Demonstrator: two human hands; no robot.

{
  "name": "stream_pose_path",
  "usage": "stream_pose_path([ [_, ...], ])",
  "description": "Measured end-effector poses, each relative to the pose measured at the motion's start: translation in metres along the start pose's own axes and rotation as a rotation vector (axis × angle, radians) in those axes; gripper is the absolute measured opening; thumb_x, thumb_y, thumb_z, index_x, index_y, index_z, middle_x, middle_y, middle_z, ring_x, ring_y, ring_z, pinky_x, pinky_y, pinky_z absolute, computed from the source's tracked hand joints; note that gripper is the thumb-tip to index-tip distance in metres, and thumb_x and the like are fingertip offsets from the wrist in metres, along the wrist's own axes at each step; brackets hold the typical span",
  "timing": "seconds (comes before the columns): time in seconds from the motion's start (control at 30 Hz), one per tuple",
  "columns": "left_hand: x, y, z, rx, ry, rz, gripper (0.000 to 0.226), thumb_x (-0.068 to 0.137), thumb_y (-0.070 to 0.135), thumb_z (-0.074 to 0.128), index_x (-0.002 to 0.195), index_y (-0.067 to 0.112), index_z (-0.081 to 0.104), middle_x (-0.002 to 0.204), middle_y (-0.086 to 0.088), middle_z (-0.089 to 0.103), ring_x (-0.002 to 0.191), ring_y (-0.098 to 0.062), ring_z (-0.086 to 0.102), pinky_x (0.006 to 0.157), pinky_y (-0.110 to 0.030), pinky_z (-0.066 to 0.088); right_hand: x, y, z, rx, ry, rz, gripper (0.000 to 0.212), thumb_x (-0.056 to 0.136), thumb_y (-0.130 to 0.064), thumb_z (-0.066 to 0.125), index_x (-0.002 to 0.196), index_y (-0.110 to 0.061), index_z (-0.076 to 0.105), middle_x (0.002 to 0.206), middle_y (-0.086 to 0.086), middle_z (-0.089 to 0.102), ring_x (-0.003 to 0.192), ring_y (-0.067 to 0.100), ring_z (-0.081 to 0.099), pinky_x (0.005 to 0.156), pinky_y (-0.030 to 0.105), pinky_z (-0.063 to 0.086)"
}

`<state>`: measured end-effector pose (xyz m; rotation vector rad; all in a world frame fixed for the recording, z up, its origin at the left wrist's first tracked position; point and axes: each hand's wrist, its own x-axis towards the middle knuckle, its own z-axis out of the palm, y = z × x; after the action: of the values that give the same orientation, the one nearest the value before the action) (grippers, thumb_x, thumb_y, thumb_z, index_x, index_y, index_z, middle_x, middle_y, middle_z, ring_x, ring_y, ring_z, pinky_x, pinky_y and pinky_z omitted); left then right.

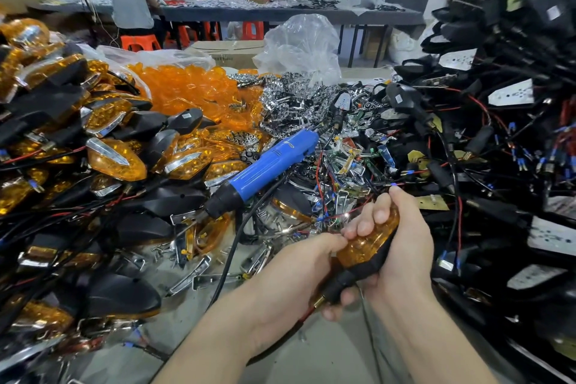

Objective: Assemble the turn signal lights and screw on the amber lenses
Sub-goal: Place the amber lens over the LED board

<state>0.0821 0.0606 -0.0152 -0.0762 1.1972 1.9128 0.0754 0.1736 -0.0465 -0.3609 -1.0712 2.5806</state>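
- turn signal light [369, 254] held low centre-right, between both hands, above the bench
- amber lens [363, 246] faces up and left and sits on the black housing [378, 263]; cannot tell if it is screwed down
- black stem [338, 288] points down-left out of the grip, brass tip at its end
- right hand [405, 246] wraps the light from the right; fingers [378, 217] curl tight over the lens's far edge, tips resting on amber
- left hand [296, 271] grips from the left; thumb tip touches the lens's near-left edge, other fingers mostly hidden under the stem
- blue electric screwdriver [265, 167] lies on the heap up-left of the hands, untouched, bit end toward the camera
- pile of finished lights [109, 159] at left
- loose amber lenses [187, 87] heaped behind that pile
- chrome reflectors [290, 97] in the middle, behind the screwdriver
- black housings with wires [498, 109] stacked at right
- clear plastic bag [299, 44] behind the chrome heap
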Motion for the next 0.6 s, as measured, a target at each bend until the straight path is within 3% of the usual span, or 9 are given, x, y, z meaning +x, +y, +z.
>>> stream_pose_path([
  [0.07, 0.001, -0.001, -0.013, -0.102, 0.010, 0.040, 0.041, 0.106, 0.000, 0.024, 0.145, -0.011, 0.029, 0.149, -0.024, 0.039, 0.130, -0.031, 0.049, 0.095, -0.030, 0.039, 0.001, 0.000, -0.001, -0.027, 0.019, 0.024, 0.052, 0.102, -0.033, 0.046, 0.052, -0.017, 0.044, 0.047, 0.006, 0.042, 0.043, 0.022, 0.046, 0.044, 0.026, 0.047],
  [0.1, 0.000, -0.004, -0.016, -0.001, 0.021, 0.044, 0.038, 0.106, 0.001, 0.026, 0.142, -0.010, 0.035, 0.148, -0.026, 0.041, 0.129, -0.032, 0.050, 0.093, -0.033, 0.041, 0.002, 0.001, -0.001, -0.035, 0.029, 0.035, 0.052, 0.102, -0.033, 0.047, 0.052, -0.017, 0.045, 0.047, 0.006, 0.043, 0.043, 0.022, 0.047, 0.044, 0.026, 0.048],
  [0.13, -0.001, -0.008, -0.019, 0.250, 0.054, 0.109, 0.033, 0.106, 0.004, 0.028, 0.132, -0.007, 0.046, 0.135, -0.026, 0.053, 0.112, -0.029, 0.061, 0.084, -0.036, 0.044, 0.002, 0.002, -0.001, -0.036, 0.038, 0.044, 0.052, 0.102, -0.034, 0.047, 0.053, -0.017, 0.046, 0.048, 0.006, 0.045, 0.043, 0.022, 0.049, 0.045, 0.027, 0.049],
  [0.2, -0.007, -0.016, -0.012, 0.749, 0.214, 0.338, 0.029, 0.107, 0.016, 0.030, 0.102, 0.008, 0.057, 0.088, -0.014, 0.069, 0.065, -0.021, 0.061, 0.063, -0.036, 0.042, 0.004, 0.004, -0.002, -0.026, 0.056, 0.051, 0.053, 0.102, -0.035, 0.047, 0.052, -0.018, 0.047, 0.048, 0.005, 0.046, 0.044, 0.022, 0.050, 0.048, 0.028, 0.050],
  [0.23, -0.006, -0.018, -0.011, 0.891, 0.255, 0.403, 0.030, 0.107, 0.025, 0.029, 0.098, 0.017, 0.057, 0.077, -0.005, 0.068, 0.060, -0.017, 0.057, 0.060, -0.034, 0.041, 0.006, 0.005, -0.003, -0.026, 0.071, 0.041, 0.054, 0.102, -0.036, 0.047, 0.051, -0.019, 0.048, 0.048, 0.005, 0.047, 0.044, 0.023, 0.050, 0.050, 0.029, 0.052],
  [0.33, 0.001, -0.035, -0.021, 1.247, 0.311, 0.626, 0.033, 0.096, 0.045, 0.027, 0.125, 0.050, 0.039, 0.095, 0.012, 0.058, 0.080, 0.001, 0.052, 0.068, -0.025, 0.039, 0.010, 0.006, -0.005, -0.014, 0.116, -0.002, 0.054, 0.102, -0.036, 0.048, 0.051, -0.019, 0.049, 0.049, 0.008, 0.050, 0.050, 0.026, 0.059, 0.061, 0.033, 0.054],
  [0.43, 0.004, -0.041, -0.016, 1.372, 0.297, 0.621, 0.051, 0.087, 0.051, 0.037, 0.130, 0.062, 0.012, 0.113, 0.028, 0.046, 0.100, 0.010, 0.047, 0.071, -0.017, 0.040, 0.009, 0.004, -0.006, 0.001, 0.067, -0.007, 0.051, 0.101, -0.032, 0.048, 0.051, -0.021, 0.048, 0.060, 0.009, 0.064, 0.078, 0.031, 0.076, 0.078, 0.039, 0.054],
  [0.5, 0.006, -0.040, -0.017, 1.406, 0.359, 0.649, 0.057, 0.084, 0.053, 0.043, 0.131, 0.058, 0.012, 0.114, 0.019, 0.056, 0.098, -0.003, 0.057, 0.069, -0.028, 0.045, 0.007, 0.003, -0.003, -0.046, 0.021, 0.036, 0.050, 0.099, -0.034, 0.050, 0.050, -0.023, 0.049, 0.068, 0.008, 0.070, 0.084, 0.029, 0.077, 0.079, 0.040, 0.053],
  [0.6, 0.009, -0.034, -0.024, 1.381, 0.501, 0.661, 0.047, 0.082, 0.059, 0.047, 0.120, 0.045, 0.024, 0.095, 0.002, 0.067, 0.088, -0.022, 0.065, 0.072, -0.041, 0.052, 0.002, 0.004, 0.004, 0.006, -0.070, 0.141, 0.048, 0.098, -0.038, 0.055, 0.052, -0.023, 0.051, 0.057, 0.002, 0.059, 0.060, 0.021, 0.068, 0.074, 0.036, 0.059],
])
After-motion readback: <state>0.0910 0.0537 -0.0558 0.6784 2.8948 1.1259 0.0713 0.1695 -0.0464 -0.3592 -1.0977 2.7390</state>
